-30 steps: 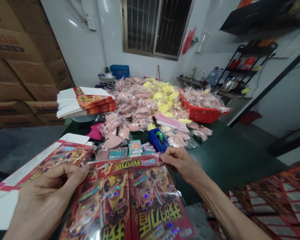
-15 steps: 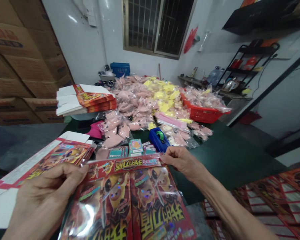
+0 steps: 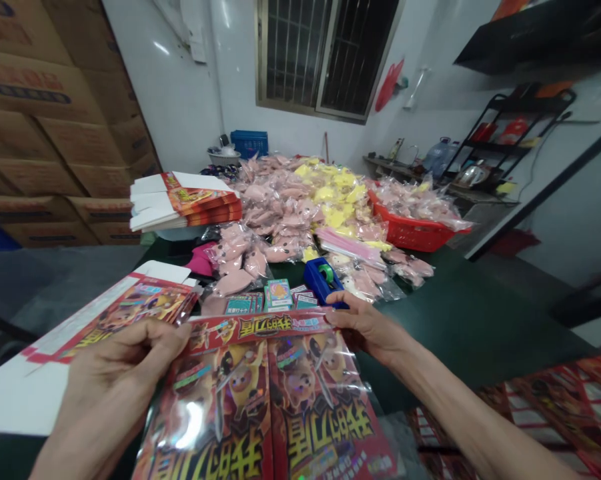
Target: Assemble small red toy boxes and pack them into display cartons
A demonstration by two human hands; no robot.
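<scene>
My left hand [image 3: 123,373] is closed, pinching the upper left corner of a red printed package [image 3: 270,400] with cartoon figures, yellow lettering and glossy clear film. At its upper right corner, my right hand [image 3: 367,327] has thumb and fingers closed on the edge. Just beyond those fingers stands a blue tape dispenser [image 3: 321,281] with a green roll. Behind the package's top strip lie small printed cards [image 3: 279,293] in several stacks. Left of my left hand, more red printed packages [image 3: 140,310] rest on white flattened cartons [image 3: 25,393].
A large heap of bagged pink and yellow plush pieces [image 3: 280,200] covers the back of the green table [image 3: 490,313]. Right of it stands a red basket [image 3: 415,230] of bagged pieces. Folded cartons [image 3: 185,203] are piled at back left. Printed red boxes [image 3: 545,413] lie at lower right.
The whole view has shifted slightly, so things sit farther right and a bit lower. My right hand's fingers have loosened a little at the package corner, near the dispenser. Both hands stay at the package.
</scene>
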